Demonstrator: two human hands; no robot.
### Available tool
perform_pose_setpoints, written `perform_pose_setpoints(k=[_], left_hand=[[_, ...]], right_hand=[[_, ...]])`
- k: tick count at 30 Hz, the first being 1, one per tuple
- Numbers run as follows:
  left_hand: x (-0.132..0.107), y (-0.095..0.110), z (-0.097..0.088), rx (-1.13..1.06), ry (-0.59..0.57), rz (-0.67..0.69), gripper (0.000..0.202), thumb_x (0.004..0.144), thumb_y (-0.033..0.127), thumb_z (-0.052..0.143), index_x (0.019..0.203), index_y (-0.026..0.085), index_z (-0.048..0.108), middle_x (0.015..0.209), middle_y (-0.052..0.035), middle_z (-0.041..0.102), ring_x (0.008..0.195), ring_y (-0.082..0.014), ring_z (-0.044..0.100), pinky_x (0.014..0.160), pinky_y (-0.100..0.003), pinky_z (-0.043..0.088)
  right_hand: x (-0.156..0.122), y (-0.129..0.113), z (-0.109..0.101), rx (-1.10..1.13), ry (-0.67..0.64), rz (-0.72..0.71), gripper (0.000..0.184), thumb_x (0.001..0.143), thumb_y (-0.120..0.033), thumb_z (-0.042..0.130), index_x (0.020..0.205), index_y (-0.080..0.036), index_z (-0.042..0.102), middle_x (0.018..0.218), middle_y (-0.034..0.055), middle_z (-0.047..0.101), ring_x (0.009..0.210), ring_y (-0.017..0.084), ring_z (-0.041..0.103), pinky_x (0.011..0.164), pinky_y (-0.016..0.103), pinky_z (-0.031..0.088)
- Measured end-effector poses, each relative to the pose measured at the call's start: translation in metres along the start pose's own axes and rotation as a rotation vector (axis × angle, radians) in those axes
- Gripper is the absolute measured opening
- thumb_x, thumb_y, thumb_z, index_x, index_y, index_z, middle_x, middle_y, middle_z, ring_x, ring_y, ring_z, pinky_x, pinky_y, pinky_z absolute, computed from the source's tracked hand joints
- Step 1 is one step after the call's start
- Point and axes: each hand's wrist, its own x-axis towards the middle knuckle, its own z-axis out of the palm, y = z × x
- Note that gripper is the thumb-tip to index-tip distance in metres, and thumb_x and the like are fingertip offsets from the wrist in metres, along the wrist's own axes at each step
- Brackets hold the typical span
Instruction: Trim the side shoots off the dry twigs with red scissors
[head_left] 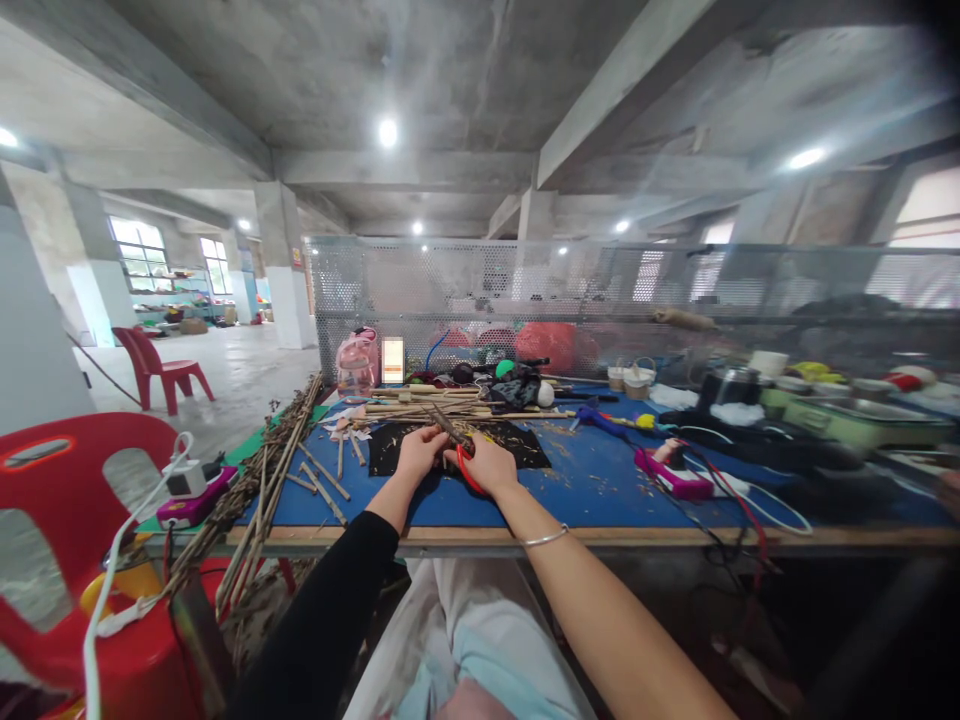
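Observation:
My right hand (489,465) is closed around the red handles of a pair of scissors (474,474), whose dark blades point up and to the left. Close beside the blades, my left hand (421,450) has its fingers pinched together; whatever is between them is too small to make out. Both hands are over a black cloth (529,450) strewn with small plant scraps. Cut dry stalks (324,492) lie on the blue tabletop (577,490) to the left of the cloth, and longer stalks (427,408) lie behind my hands.
A bundle of dry branches (259,490) leans over the table's left edge. Purple power strips (196,500) sit left and right, with cables. A pink backpack (358,362) and lit phone screen (392,360) stand before a perforated metal screen (442,280). A red chair (112,460) is at left.

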Motion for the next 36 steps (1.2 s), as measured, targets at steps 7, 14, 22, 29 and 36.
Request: perform_pose_setpoints(k=[7,14,22,29,36], left_hand=[[0.001,-0.0012,-0.0018,0.033,0.03,0.002,0.036,0.062,0.033,0.067,0.088,0.009,0.068,0.071,-0.0068,0.066,0.048,-0.0082,0.049,0.041,-0.017,0.035],[0.0023,-0.0052,0.0039,-0.086,-0.069,-0.034,0.046,0.064,0.03,0.067,0.106,0.012,0.062,0.079,-0.0064,0.067,0.047,-0.0062,0.048,0.042,-0.017,0.037],[0.0021,-0.0056,0.0006,-0.021,-0.053,-0.027,0.041,0.068,0.025,0.062,0.108,0.013,0.061,0.08,-0.0061,0.067,0.048,-0.0067,0.049,0.042,-0.016,0.036],[0.0021,-0.0043,0.0013,-0.067,-0.051,-0.048,0.037,0.072,0.02,0.054,0.108,0.012,0.06,0.076,-0.0052,0.066,0.046,-0.0048,0.048,0.042,-0.014,0.036],[0.0002,-0.0013,0.0026,-0.124,-0.105,-0.067,0.029,0.073,0.024,0.054,0.098,0.014,0.062,0.071,-0.003,0.063,0.044,-0.0047,0.049,0.04,-0.014,0.038]], right_hand=[[0.0027,0.0028,0.0036,0.04,0.039,-0.081,0.061,0.07,-0.071,0.038,0.097,-0.019,0.054,0.095,0.0091,0.062,0.091,0.021,0.057,0.074,0.03,0.039],[0.004,0.0049,0.0018,0.023,0.013,-0.008,0.064,0.071,-0.074,0.031,0.097,-0.021,0.056,0.088,0.0075,0.065,0.086,0.022,0.06,0.07,0.029,0.041],[0.004,0.0033,0.0016,-0.01,-0.029,-0.002,0.066,0.07,-0.075,0.028,0.09,-0.021,0.06,0.086,0.0106,0.066,0.083,0.024,0.061,0.069,0.03,0.042],[0.0024,0.0024,0.003,0.003,0.001,-0.009,0.067,0.069,-0.077,0.029,0.094,-0.022,0.058,0.088,0.0089,0.065,0.084,0.023,0.061,0.069,0.029,0.042],[0.0014,0.0018,0.0027,0.047,0.066,-0.086,0.062,0.069,-0.072,0.04,0.096,-0.018,0.055,0.095,0.0094,0.062,0.092,0.021,0.056,0.076,0.028,0.038]])
